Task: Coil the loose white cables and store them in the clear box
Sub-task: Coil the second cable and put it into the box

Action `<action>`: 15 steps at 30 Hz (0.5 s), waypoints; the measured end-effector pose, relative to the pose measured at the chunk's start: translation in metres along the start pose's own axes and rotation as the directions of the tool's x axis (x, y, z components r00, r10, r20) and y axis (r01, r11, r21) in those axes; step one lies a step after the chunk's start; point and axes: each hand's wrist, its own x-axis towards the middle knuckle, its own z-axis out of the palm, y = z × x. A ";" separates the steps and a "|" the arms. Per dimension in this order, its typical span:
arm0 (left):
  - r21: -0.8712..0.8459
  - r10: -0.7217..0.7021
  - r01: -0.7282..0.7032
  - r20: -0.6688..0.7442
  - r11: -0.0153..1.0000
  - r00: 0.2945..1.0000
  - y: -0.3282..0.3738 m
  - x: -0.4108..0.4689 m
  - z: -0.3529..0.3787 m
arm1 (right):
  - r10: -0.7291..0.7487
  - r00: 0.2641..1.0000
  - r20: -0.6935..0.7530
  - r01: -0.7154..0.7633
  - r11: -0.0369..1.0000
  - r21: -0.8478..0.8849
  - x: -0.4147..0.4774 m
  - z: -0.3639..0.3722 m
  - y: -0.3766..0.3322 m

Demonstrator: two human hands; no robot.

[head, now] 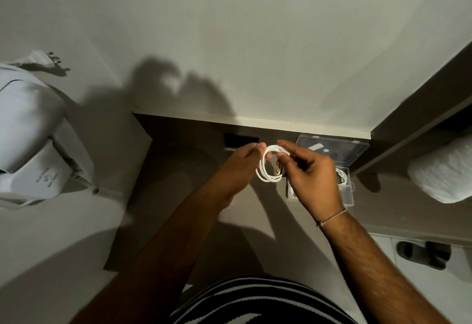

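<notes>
A white cable (268, 168), wound into a small ring of several loops, hangs between both hands above the brown table (178, 196). My left hand (241, 168) pinches the ring's top left with thumb and fingertips. My right hand (310, 175) grips the ring's right side with its fingers curled. Just right of my right hand stands the clear box (344, 191) with its lid (332, 148) raised toward the wall. Another coiled white cable (342, 176) lies inside the box, and my right hand hides part of the box.
A white appliance (28, 134) with a plug and cord stands at the left. A dark wall socket (240, 139) sits behind my left hand. A white towel (444, 170) lies at the right, and dark slippers (424, 253) rest on the floor at lower right.
</notes>
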 end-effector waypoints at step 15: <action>0.331 -0.014 -0.050 0.188 0.942 0.982 -0.063 0.058 0.118 | 0.236 0.964 -0.126 -0.266 0.895 -0.359 -0.021 -0.059 0.124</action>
